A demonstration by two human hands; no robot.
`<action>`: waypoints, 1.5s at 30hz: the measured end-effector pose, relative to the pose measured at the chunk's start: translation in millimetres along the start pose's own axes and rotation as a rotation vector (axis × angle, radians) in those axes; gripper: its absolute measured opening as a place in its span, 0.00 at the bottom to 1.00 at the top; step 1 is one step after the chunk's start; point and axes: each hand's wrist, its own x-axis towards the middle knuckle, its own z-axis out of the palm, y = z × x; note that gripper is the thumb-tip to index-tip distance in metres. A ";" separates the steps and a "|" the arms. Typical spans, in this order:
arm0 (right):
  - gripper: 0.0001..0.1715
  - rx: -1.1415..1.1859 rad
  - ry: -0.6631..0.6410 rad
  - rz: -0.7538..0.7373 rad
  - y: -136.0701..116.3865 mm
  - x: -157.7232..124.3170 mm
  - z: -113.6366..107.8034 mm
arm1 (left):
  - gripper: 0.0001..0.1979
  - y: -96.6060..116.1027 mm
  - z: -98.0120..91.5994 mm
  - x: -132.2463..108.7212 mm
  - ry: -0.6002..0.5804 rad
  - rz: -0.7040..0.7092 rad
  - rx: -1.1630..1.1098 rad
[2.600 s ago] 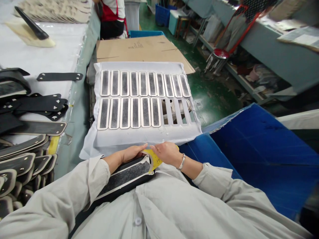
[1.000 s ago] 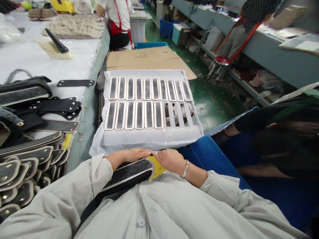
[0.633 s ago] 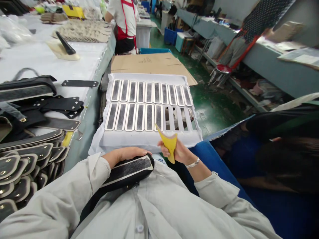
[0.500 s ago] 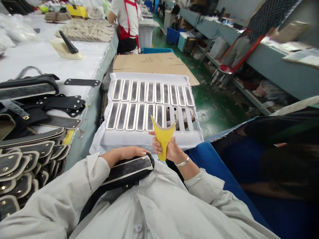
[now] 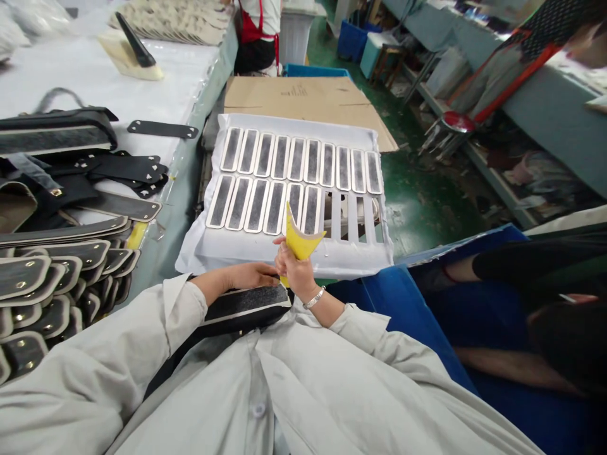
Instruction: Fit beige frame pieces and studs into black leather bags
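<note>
A black bag (image 5: 246,304) with a long grey panel edged in pale trim lies across my lap. My left hand (image 5: 246,276) grips its far edge, fingers bent over near the bag's right end. In my right hand (image 5: 298,273) is a flat yellow scraper-like tool (image 5: 302,243), its notched, curved end pointing up and its narrow end down against the bag's corner. Just beyond my hands is a white cloth-covered board (image 5: 265,253) with two rows of grey panels (image 5: 256,205) edged in white; open slots show at its near right.
The left table (image 5: 165,69) carries stacked grey-faced straps (image 5: 52,284), another black bag (image 5: 57,136) and a black-handled cream block (image 5: 133,54). Cardboard (image 5: 303,95) lies behind the board. A blue bin (image 5: 393,303) stands at right, with a person's arm (image 5: 516,366) beyond it.
My right hand has moved left and down with the yellow tool, bringing its lower end to the bag's corner beside my left fingers. The view has tilted downward slightly.
</note>
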 end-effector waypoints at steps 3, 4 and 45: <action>0.30 0.022 -0.081 0.163 -8.7 7.3 -1.8 | 0.37 18.8 12.3 -15.5 0.033 0.013 0.247; 0.33 0.035 -0.129 0.211 -13.4 8.7 -5.0 | 0.42 24.5 20.5 -19.4 0.092 -0.002 0.351; 0.17 -0.942 -0.816 0.688 -46.2 -58.7 -79.0 | 0.37 11.5 97.3 -18.0 0.743 0.004 1.193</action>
